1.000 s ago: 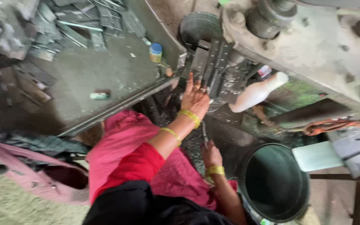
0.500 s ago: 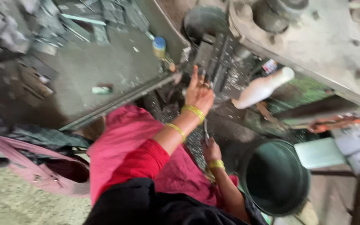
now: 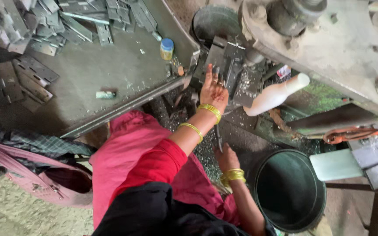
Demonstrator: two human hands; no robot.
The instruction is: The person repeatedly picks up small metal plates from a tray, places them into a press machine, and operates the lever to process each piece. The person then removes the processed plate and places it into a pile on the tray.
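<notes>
Your left hand (image 3: pixel 214 89) lies flat, fingers spread, on the dark metal piece (image 3: pixel 226 65) at the press die (image 3: pixel 241 81), probably steadying it, while just below the die your right hand (image 3: pixel 226 158) grips a thin rod (image 3: pixel 219 137), kept clear.

Dull grey metal plates (image 3: pixel 31 65) — glossy gold bangles (image 3: pixel 210 110).
</notes>
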